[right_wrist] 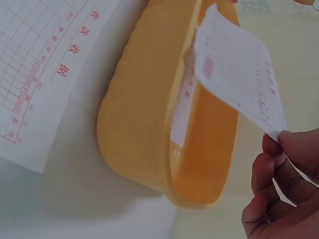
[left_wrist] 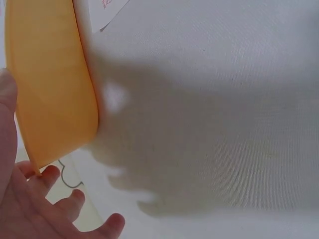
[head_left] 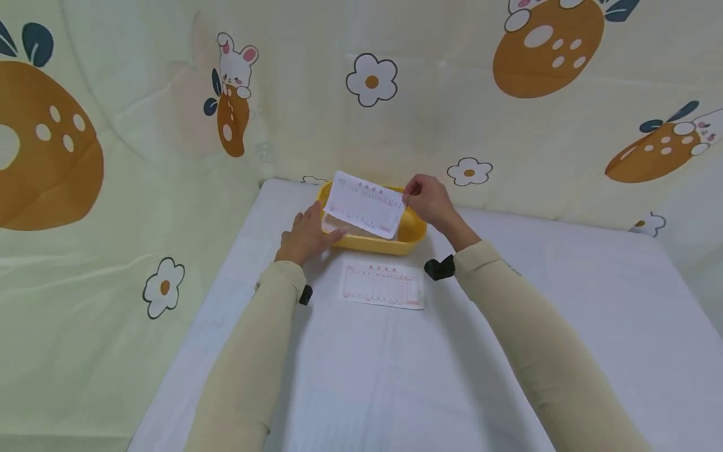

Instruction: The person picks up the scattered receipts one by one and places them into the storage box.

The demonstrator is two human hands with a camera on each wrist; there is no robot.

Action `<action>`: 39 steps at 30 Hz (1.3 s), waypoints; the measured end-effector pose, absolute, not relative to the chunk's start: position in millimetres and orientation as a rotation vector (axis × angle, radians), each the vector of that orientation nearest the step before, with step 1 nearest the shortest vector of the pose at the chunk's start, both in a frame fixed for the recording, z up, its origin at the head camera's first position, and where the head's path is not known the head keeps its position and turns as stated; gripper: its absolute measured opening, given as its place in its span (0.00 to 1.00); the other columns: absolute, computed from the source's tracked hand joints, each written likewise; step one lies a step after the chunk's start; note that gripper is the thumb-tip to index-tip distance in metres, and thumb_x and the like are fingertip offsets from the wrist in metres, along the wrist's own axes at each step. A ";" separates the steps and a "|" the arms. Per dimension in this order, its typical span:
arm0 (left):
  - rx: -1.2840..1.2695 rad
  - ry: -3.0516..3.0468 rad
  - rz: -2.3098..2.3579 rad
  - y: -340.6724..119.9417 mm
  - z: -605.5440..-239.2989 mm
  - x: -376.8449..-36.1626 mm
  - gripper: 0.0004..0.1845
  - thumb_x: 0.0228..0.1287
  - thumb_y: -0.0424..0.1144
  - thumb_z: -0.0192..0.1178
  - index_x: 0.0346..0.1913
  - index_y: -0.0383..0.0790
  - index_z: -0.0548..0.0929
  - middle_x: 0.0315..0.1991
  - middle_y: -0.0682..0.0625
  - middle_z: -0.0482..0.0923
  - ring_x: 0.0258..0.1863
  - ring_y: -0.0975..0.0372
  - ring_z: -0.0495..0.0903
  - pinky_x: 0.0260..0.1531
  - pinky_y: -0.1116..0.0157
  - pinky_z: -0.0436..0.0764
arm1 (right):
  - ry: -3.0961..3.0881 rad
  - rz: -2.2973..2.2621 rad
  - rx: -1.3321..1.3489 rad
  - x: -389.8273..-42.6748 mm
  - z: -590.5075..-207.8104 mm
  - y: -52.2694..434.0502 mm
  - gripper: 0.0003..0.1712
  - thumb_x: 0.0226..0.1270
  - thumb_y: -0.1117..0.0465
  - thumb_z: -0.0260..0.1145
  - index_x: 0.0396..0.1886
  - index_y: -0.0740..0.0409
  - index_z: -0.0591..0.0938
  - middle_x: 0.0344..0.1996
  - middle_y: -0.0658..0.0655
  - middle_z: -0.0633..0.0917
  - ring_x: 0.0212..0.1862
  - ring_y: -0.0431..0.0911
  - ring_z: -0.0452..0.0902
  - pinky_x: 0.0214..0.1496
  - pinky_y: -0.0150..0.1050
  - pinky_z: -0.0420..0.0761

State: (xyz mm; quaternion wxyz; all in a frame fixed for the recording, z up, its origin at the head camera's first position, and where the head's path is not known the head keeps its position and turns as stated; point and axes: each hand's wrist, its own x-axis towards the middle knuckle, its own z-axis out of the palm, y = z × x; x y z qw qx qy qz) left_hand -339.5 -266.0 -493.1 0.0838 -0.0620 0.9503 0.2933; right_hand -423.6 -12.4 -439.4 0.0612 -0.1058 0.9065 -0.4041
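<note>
Printed slip (head_left: 364, 204), white with red ruled lines and red characters, held tilted in the air just above yellow tub (head_left: 415, 233), pinched at its right edge by right hand (head_left: 430, 202). In the right wrist view, same slip (right_wrist: 239, 74) hanging over the tub's open mouth, its corner caught between thumb and curled fingers (right_wrist: 263, 172); more paper lying inside the tub (right_wrist: 182, 107), against the near wall. Tub oval, shallow, smooth plastic, resting on the white-covered bench (head_left: 565, 301) close to its far edge.

Left hand (head_left: 307, 235) lying against the tub's left end, fingers stretched out and relaxed, thumb reaching along the near wall toward the rim, nothing grasped. In the left wrist view, the tub's outer wall (left_wrist: 52, 84) close beside the palm, fingertips (left_wrist: 75, 199) loosely spread below it; whether all of them touch the plastic, cannot tell.

Second slip (head_left: 382, 285), same red-lined print, lying flat on the bench just in front of the tub, between the two forearms, apart from both hands. Beige sleeves (head_left: 542, 339) covering both arms, a small black device (head_left: 439, 268) at each wrist.

Behind and to the left, pale green cloth (head_left: 141, 207) printed with orange carrots, white flowers and rabbits.
</note>
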 end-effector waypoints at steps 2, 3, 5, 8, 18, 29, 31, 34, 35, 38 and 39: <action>-0.190 2.829 0.884 -263.2 -491.9 -339.5 0.53 0.76 0.65 0.59 0.88 0.41 0.46 0.86 0.43 0.51 0.84 0.46 0.49 0.76 0.33 0.56 | 2.737 -1.217 -0.330 -422.6 -441.9 -10.7 0.05 0.80 0.69 0.61 0.50 0.68 0.78 0.45 0.65 0.79 0.47 0.56 0.72 0.48 0.40 0.76; -0.193 2.827 0.890 -261.9 -491.3 -339.4 0.53 0.76 0.65 0.59 0.88 0.41 0.46 0.86 0.43 0.51 0.84 0.46 0.48 0.76 0.33 0.56 | 2.736 -1.216 -0.336 -421.7 -442.6 -10.2 0.05 0.81 0.69 0.61 0.50 0.68 0.78 0.45 0.65 0.79 0.48 0.56 0.72 0.49 0.41 0.77; -0.191 2.826 0.897 -259.6 -490.4 -339.3 0.53 0.76 0.65 0.60 0.88 0.42 0.46 0.86 0.44 0.51 0.84 0.46 0.49 0.76 0.33 0.56 | 2.730 -1.206 -0.340 -420.5 -444.3 -9.8 0.06 0.81 0.68 0.62 0.50 0.68 0.79 0.46 0.65 0.79 0.49 0.57 0.72 0.52 0.42 0.78; -0.191 2.825 0.904 -256.2 -490.3 -339.8 0.53 0.76 0.65 0.60 0.88 0.42 0.46 0.86 0.43 0.51 0.84 0.46 0.49 0.76 0.33 0.56 | 2.723 -1.179 -0.340 -418.9 -446.5 -9.6 0.08 0.82 0.67 0.61 0.53 0.68 0.80 0.50 0.65 0.81 0.51 0.58 0.73 0.58 0.46 0.80; -0.200 2.818 0.920 -249.5 -492.1 -343.9 0.53 0.75 0.65 0.61 0.88 0.43 0.46 0.86 0.45 0.52 0.82 0.48 0.51 0.76 0.33 0.55 | 2.726 -1.181 -0.365 -410.6 -447.4 1.6 0.18 0.83 0.66 0.60 0.66 0.69 0.79 0.63 0.67 0.81 0.62 0.60 0.75 0.69 0.51 0.79; -0.204 2.787 0.897 -256.0 -493.5 -348.4 0.54 0.76 0.65 0.60 0.88 0.44 0.43 0.87 0.45 0.49 0.84 0.47 0.48 0.77 0.33 0.53 | 2.742 -1.236 -0.275 -395.9 -452.1 26.7 0.17 0.82 0.64 0.63 0.62 0.70 0.79 0.57 0.68 0.82 0.55 0.59 0.77 0.63 0.50 0.82; -0.197 2.786 0.907 -259.6 -494.5 -347.2 0.54 0.76 0.65 0.60 0.88 0.43 0.43 0.87 0.44 0.48 0.85 0.46 0.46 0.77 0.33 0.52 | 2.730 -1.249 -0.241 -392.9 -456.1 31.3 0.17 0.82 0.64 0.63 0.61 0.70 0.79 0.56 0.68 0.82 0.54 0.59 0.76 0.61 0.49 0.82; -0.202 2.783 0.917 -264.1 -495.7 -345.2 0.54 0.76 0.64 0.59 0.88 0.42 0.43 0.87 0.43 0.47 0.85 0.45 0.44 0.77 0.33 0.51 | 2.685 -1.284 -0.193 -387.8 -465.6 38.1 0.17 0.81 0.63 0.65 0.60 0.70 0.79 0.55 0.67 0.82 0.53 0.59 0.76 0.60 0.49 0.81; -0.204 2.782 0.921 -264.8 -495.9 -344.3 0.54 0.76 0.64 0.59 0.88 0.42 0.43 0.87 0.43 0.47 0.85 0.45 0.44 0.77 0.32 0.51 | 2.667 -1.289 -0.181 -385.9 -469.7 40.4 0.17 0.81 0.62 0.64 0.60 0.70 0.79 0.55 0.67 0.82 0.54 0.59 0.76 0.60 0.49 0.81; -0.222 2.771 0.931 -264.7 -495.9 -343.3 0.54 0.76 0.64 0.60 0.88 0.42 0.43 0.87 0.42 0.47 0.85 0.45 0.45 0.77 0.33 0.51 | 2.614 -1.291 -0.155 -380.5 -483.4 49.1 0.18 0.82 0.60 0.63 0.62 0.68 0.78 0.57 0.66 0.81 0.56 0.58 0.75 0.62 0.49 0.79; -0.229 2.765 0.931 -264.0 -495.9 -343.5 0.54 0.76 0.64 0.60 0.88 0.42 0.42 0.87 0.42 0.47 0.85 0.45 0.45 0.77 0.33 0.51 | 2.602 -1.285 -0.148 -378.8 -488.0 52.5 0.19 0.82 0.59 0.62 0.62 0.68 0.78 0.57 0.66 0.81 0.57 0.58 0.75 0.63 0.49 0.79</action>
